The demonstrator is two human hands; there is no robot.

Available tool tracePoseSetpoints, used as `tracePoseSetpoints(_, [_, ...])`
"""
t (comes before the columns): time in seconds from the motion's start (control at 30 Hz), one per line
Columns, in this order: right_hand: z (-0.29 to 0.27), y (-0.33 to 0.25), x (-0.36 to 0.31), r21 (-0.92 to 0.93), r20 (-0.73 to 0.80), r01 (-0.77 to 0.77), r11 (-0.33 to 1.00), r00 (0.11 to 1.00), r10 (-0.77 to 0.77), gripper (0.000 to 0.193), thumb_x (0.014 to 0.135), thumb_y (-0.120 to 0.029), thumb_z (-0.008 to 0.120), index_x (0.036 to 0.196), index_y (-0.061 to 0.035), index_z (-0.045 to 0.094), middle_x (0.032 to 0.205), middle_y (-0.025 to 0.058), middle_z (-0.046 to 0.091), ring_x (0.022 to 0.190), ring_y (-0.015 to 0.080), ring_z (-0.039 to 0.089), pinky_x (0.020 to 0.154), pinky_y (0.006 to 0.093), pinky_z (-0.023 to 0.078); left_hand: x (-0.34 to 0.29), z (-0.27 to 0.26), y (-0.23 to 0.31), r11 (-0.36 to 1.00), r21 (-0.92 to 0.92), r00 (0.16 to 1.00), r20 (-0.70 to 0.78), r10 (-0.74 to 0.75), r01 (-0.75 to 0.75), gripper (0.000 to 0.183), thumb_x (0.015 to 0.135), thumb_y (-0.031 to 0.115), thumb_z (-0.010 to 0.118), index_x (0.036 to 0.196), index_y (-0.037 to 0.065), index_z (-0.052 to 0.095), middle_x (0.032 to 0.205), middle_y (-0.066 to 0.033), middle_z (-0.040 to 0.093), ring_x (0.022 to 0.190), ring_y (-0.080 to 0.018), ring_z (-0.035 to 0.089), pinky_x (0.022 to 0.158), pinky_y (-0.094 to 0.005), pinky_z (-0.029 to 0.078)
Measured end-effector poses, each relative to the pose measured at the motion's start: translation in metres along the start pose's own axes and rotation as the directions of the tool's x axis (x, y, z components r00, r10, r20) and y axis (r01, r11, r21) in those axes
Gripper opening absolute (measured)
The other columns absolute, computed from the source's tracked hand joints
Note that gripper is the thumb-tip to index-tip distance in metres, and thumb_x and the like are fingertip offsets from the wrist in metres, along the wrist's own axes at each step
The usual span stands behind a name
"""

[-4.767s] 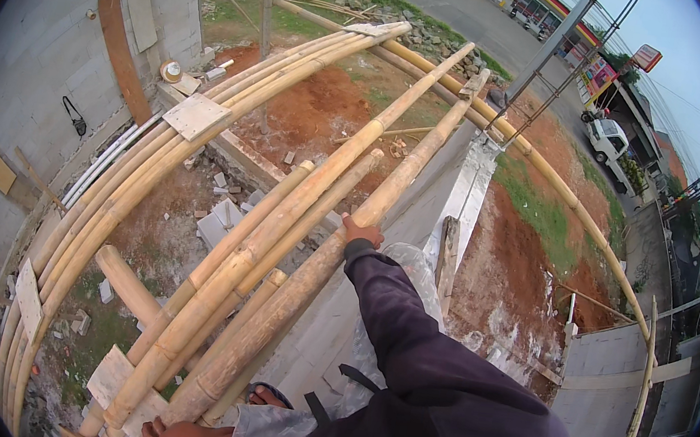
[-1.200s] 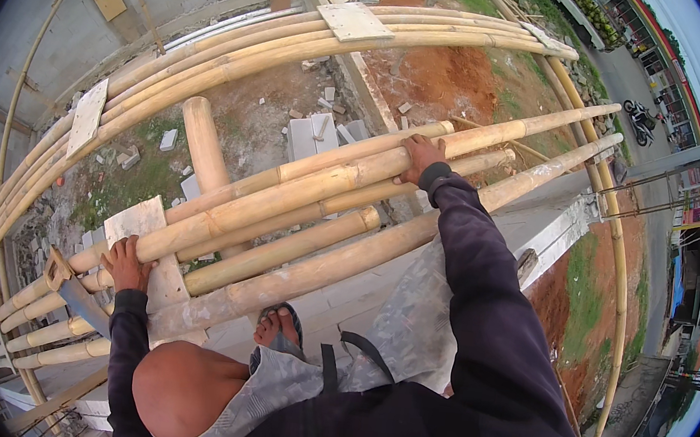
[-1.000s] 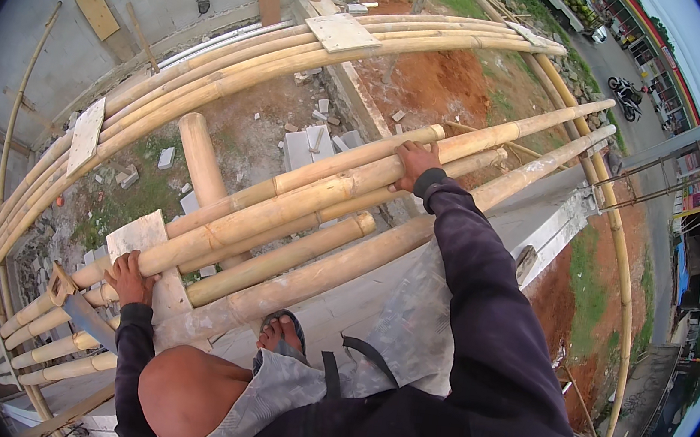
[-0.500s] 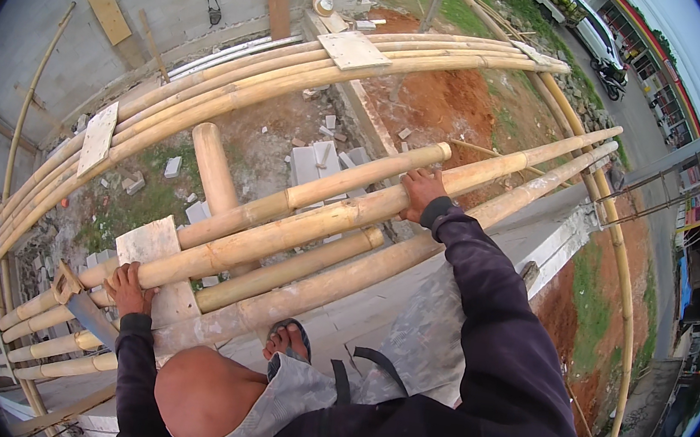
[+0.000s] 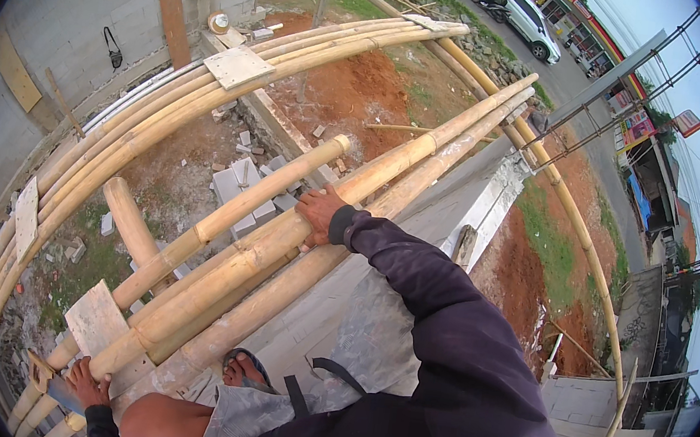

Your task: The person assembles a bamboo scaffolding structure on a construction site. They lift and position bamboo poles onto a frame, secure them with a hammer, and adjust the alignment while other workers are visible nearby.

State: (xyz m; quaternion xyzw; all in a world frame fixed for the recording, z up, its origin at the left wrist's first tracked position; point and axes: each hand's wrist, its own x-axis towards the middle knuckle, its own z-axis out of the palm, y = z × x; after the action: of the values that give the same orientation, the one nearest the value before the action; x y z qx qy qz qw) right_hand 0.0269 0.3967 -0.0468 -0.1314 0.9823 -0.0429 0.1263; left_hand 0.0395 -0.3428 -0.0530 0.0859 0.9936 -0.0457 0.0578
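Observation:
A long bamboo pole (image 5: 395,163) runs diagonally across the scaffold, with both my hands on it. My right hand (image 5: 319,212) is closed over its middle, fingers wrapped across the top. Lower left, my left hand (image 5: 89,383) grips the same pole, its fingers curled over the side. Beside that hand a handsaw (image 5: 40,375) shows its wooden handle and part of its blade. A shorter bamboo pole (image 5: 234,210) lies just beyond the held one. A plywood piece (image 5: 97,319) sits under the poles near my left hand.
My foot (image 5: 246,371) rests beside a thick bamboo pole, along a grey block wall (image 5: 295,320). Farther off, several bamboo poles form another walkway with plywood pieces (image 5: 238,68). Grey blocks (image 5: 232,196) lie on the ground below. Steel bars (image 5: 604,109) stick out at the right.
The held pole has shifted toward me, closing the gap and partly covering a short pole beneath it. Both hands have moved with it. My view has turned to the right.

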Motion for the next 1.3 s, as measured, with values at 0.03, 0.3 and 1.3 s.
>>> tracePoseSetpoints(0.03, [0.001, 0.001, -0.001, 0.051, 0.055, -0.032, 0.998, 0.998, 0.030, 0.086, 0.063, -0.067, 0.079, 0.122, -0.0060, 0.064, 0.122, 0.0104, 0.058, 0.124, 0.0276, 0.051, 0.099, 0.0553, 0.035, 0.001, 0.005, -0.002, 1.000, 0.008, 1.000, 0.004, 0.015, -0.015, 0.088, 0.083, 0.084, 0.037, 0.131, 0.011, 0.052, 0.127, -0.0135, 0.053, 0.125, -0.0372, 0.047, 0.111, -0.0616, 0.021])
tracePoseSetpoints(0.3, [0.006, 0.018, 0.007, 0.260, 0.106, -0.310, 0.915, 0.951, 0.292, 0.069, 0.090, -0.071, 0.049, 0.109, -0.0099, 0.074, 0.117, 0.0136, 0.065, 0.116, 0.0314, 0.057, 0.097, 0.0494, 0.039, 0.013, 0.043, -0.050, 0.973, -0.034, 0.954, -0.194, -0.229, 0.227, 0.061, 0.094, 0.062, 0.048, 0.121, 0.008, 0.062, 0.129, -0.0176, 0.055, 0.124, -0.0367, 0.049, 0.103, -0.0505, 0.036])
tracePoseSetpoints(1.3, [0.073, 0.109, 0.016, 0.269, -0.195, -0.373, 0.888, 0.882, 0.430, 0.044, 0.091, -0.043, 0.065, 0.097, -0.0001, 0.069, 0.097, 0.0254, 0.070, 0.093, 0.0437, 0.067, 0.086, 0.0497, 0.049, -0.046, 0.059, -0.032, 0.064, -0.962, 0.786, 0.177, -0.593, 0.265, 0.048, 0.102, 0.038, 0.053, 0.129, -0.002, 0.062, 0.107, -0.0073, 0.069, 0.101, -0.0153, 0.063, 0.090, -0.0309, 0.050])
